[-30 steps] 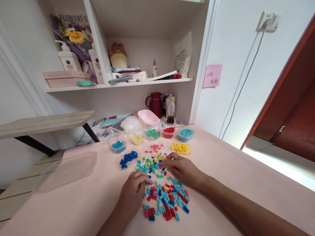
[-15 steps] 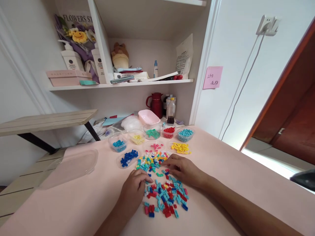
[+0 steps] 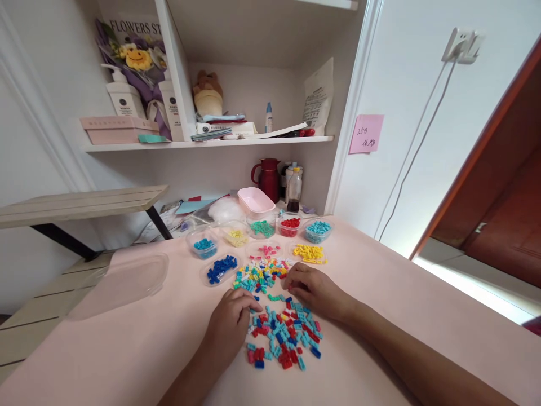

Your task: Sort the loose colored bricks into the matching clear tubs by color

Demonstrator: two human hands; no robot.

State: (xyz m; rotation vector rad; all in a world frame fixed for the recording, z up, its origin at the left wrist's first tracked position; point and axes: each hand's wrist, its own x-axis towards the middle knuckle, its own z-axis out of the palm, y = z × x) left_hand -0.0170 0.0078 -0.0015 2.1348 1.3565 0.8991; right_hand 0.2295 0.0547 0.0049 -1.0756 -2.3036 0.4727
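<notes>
- Left hand (image 3: 230, 326) rests palm-down on the pale pink tabletop (image 3: 139, 349), fingers curled at the left edge of the near pile of small red, blue and turquoise plastic bricks (image 3: 284, 334); cannot tell if it pinches a piece.
- Right hand (image 3: 315, 290) sits between that pile and the far multicoloured heap of mixed bricks (image 3: 260, 275), fingertips narrow on loose pieces (grip hidden).
- Step, by my read: sorting by colour, mid-way.
- Sorted lots lie beyond: dark blue bricks on a clear lid (image 3: 220, 268), yellow bricks on a clear lid (image 3: 310, 253), red bricks in a clear tub (image 3: 289, 224).
- Next move needs a clean pinch on one brick, then matching its colour to a lot.
</notes>
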